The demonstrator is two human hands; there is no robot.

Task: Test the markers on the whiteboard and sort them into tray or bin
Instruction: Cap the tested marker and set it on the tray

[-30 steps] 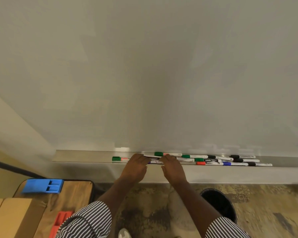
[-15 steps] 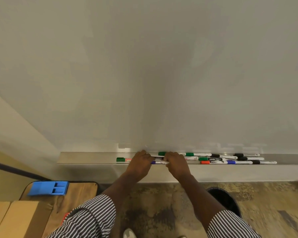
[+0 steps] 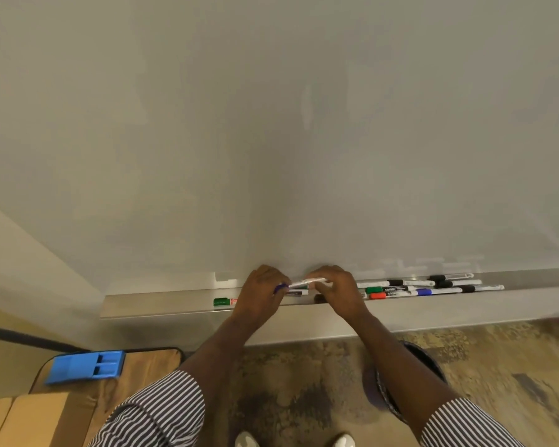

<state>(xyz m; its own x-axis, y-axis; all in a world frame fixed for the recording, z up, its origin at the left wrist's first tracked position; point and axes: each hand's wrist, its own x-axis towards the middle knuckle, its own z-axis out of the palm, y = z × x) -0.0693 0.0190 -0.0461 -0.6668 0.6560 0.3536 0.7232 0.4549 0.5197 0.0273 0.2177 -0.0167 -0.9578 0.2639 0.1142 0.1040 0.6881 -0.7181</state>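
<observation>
Grey whiteboard (image 3: 271, 124), metal tray (image 3: 162, 306); left hand (image 3: 261, 293), right hand (image 3: 339, 290) both pinching blue-capped marker (image 3: 304, 282).

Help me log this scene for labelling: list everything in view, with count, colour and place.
held marker: one, white barrel with blue cap, lifted just above the ledge, between both hands
markers on the ledge: about ten, caps green, black, red and blue, mostly right of the hands; one green lies alone to the left
marker ledge: one, silver, along the whiteboard's lower edge
whiteboard: one, white, no marks visible
bin: one, black, on the floor under the right arm
blue tray: one, on the wooden surface at lower left
cardboard box: one, tan, bottom left corner
left hand: pinches the blue cap end
right hand: grips the barrel
</observation>
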